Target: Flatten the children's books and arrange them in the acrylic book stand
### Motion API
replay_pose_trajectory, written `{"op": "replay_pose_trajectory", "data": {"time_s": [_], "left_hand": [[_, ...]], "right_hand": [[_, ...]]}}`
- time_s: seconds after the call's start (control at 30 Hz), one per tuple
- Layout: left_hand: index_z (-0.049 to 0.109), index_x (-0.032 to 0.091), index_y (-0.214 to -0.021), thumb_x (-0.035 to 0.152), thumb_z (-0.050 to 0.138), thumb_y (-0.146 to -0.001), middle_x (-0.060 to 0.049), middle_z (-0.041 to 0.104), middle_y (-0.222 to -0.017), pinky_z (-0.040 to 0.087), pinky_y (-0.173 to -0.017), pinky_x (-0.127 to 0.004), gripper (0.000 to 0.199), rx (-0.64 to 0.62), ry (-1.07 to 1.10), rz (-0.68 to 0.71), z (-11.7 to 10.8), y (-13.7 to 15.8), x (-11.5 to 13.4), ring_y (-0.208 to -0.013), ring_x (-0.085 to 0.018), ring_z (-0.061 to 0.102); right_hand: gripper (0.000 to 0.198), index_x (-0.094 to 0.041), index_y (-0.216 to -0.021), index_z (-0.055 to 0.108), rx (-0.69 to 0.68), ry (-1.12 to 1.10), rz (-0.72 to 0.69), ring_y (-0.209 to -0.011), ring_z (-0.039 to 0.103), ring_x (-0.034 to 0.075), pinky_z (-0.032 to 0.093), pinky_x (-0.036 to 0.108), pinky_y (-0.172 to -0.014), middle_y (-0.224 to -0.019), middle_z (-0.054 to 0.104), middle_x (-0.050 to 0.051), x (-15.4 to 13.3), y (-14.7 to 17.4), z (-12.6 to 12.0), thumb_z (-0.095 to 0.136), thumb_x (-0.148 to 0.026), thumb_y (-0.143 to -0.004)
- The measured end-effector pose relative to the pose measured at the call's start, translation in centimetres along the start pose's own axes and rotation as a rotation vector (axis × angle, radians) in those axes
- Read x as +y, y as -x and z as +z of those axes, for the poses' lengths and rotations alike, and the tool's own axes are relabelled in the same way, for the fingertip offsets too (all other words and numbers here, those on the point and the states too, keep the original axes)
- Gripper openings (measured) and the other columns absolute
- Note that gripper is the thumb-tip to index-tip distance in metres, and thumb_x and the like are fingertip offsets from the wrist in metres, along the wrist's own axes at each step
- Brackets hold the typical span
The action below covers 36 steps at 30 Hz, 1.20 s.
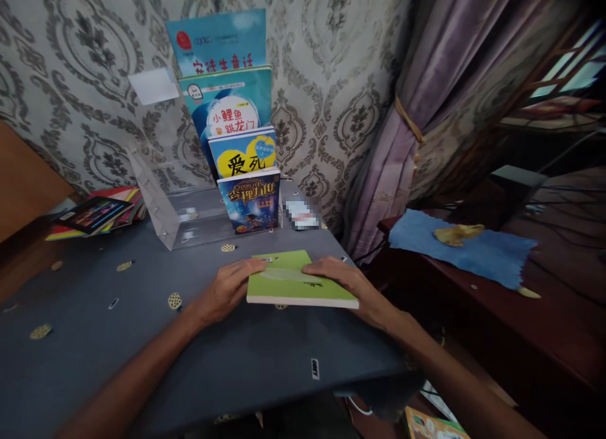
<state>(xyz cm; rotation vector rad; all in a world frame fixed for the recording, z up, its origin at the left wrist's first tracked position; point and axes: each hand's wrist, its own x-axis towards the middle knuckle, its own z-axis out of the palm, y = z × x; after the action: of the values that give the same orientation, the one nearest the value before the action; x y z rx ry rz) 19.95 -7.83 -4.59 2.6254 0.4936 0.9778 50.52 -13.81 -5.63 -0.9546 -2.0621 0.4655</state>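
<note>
A green book (288, 286) is held flat, close over the grey table, between my two hands. My left hand (233, 286) grips its left edge, thumb on the cover. On the right side my right hand (338, 276) has hold of it, with fingers lying over the cover. Beyond the book stands a clear acrylic rack (161, 218). Its right part carries several upright books in rising tiers: a dark blue book (250, 202) in front, a blue and yellow book (243, 154) behind it, then a teal book (227, 98) and a light blue book (218, 38) at the back.
A pile of colourful books (99, 213) lies at the table's left. A patterned wall stands behind, with a tied purple curtain (383, 155). To the right, a dark red cabinet (473, 313) bears a blue cloth (459, 243). The table's front edge (303, 388) is near me.
</note>
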Motion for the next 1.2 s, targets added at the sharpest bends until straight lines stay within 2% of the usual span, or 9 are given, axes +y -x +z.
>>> {"op": "replay_pose_trajectory", "data": {"time_s": [0.13,0.23,0.33,0.53,0.7,0.83,0.97,1.07,1.2], "left_hand": [[0.055,0.02,-0.134,0.03,0.042,-0.104,-0.015,0.067,-0.132,0.054,-0.103,-0.043,0.034,0.018,0.17,-0.117,0.0,0.0,0.6,-0.124,-0.024,0.063],[0.058,0.018,-0.129,0.034,0.041,-0.104,-0.013,0.068,-0.128,0.053,-0.102,-0.043,0.034,0.039,0.252,-0.221,0.1,-0.4,1.1,-0.121,-0.024,0.064],[0.062,0.017,-0.121,0.04,0.043,-0.104,-0.012,0.069,-0.121,0.054,-0.1,-0.044,0.035,0.109,0.317,-0.341,0.2,-0.5,1.1,-0.113,-0.024,0.065],[0.056,0.018,-0.13,0.045,0.046,-0.102,-0.011,0.066,-0.128,0.055,-0.102,-0.043,0.04,0.266,0.601,-0.473,0.8,-0.2,0.0,-0.117,-0.025,0.064],[0.052,0.018,-0.135,0.051,0.051,-0.098,-0.013,0.063,-0.133,0.061,-0.09,-0.041,0.049,0.278,0.747,-0.542,0.8,-0.1,-0.7,-0.114,-0.027,0.066],[0.05,0.018,-0.134,0.055,0.059,-0.093,-0.012,0.07,-0.117,0.063,-0.07,-0.03,0.056,0.239,0.857,-0.628,0.6,0.1,-0.9,-0.09,-0.021,0.072],[0.047,0.019,-0.132,0.054,0.065,-0.089,-0.006,0.073,-0.092,0.057,-0.052,-0.022,0.058,0.176,0.964,-0.734,0.8,0.4,-1.1,-0.067,-0.017,0.071],[0.044,0.02,-0.132,0.051,0.069,-0.086,-0.004,0.073,-0.086,0.055,-0.048,-0.021,0.061,0.157,1.022,-0.802,1.2,0.5,-1.4,-0.063,-0.017,0.071],[0.035,0.02,-0.139,0.047,0.072,-0.084,-0.005,0.074,-0.085,0.057,-0.048,-0.024,0.071,0.086,1.036,-0.908,1.3,0.8,-2.1,-0.063,-0.019,0.072]], "right_hand": [[0.032,-0.024,-0.115,0.07,0.046,0.057,-0.036,-0.085,0.065,0.024,0.054,0.039,-0.074,-0.092,0.071,0.009,-2.6,-0.1,-0.6,0.046,-0.041,-0.103],[0.032,-0.022,-0.097,0.07,0.076,0.139,-0.055,-0.072,0.059,0.019,0.049,0.033,-0.063,-0.076,0.063,0.004,-4.8,-0.6,-0.7,0.045,-0.041,-0.104],[0.036,-0.021,-0.082,0.065,0.084,0.216,-0.11,-0.065,0.056,0.017,0.048,0.031,-0.062,-0.068,0.059,0.002,-6.7,-1.9,-0.4,0.043,-0.039,-0.105],[0.036,-0.021,-0.083,0.061,0.178,0.282,-0.059,-0.059,0.056,0.015,0.046,0.028,-0.055,-0.067,0.062,0.001,-8.7,-4.9,1.0,0.041,-0.041,-0.106],[0.025,-0.021,-0.098,0.062,0.249,0.256,0.034,-0.058,0.06,0.015,0.046,0.027,-0.054,-0.07,0.067,0.0,-9.2,-6.5,1.5,0.045,-0.039,-0.103],[0.029,-0.021,-0.112,0.063,0.275,0.148,0.14,-0.072,0.067,0.019,0.049,0.029,-0.061,-0.081,0.072,0.003,-8.4,-7.7,1.4,0.047,-0.042,-0.101],[0.039,-0.018,-0.106,0.065,0.265,-0.097,0.308,-0.067,0.064,0.02,0.048,0.029,-0.058,-0.068,0.066,0.002,-5.2,-8.0,2.0,0.05,-0.052,-0.097],[0.045,-0.017,-0.102,0.065,0.228,-0.254,0.451,-0.06,0.059,0.019,0.044,0.028,-0.051,-0.066,0.065,0.002,-2.2,-7.3,3.2,0.052,-0.059,-0.092],[0.05,-0.015,-0.098,0.066,0.162,-0.314,0.593,-0.056,0.057,0.018,0.042,0.028,-0.048,-0.068,0.066,0.003,0.9,-6.2,4.7,0.056,-0.062,-0.086]]}}
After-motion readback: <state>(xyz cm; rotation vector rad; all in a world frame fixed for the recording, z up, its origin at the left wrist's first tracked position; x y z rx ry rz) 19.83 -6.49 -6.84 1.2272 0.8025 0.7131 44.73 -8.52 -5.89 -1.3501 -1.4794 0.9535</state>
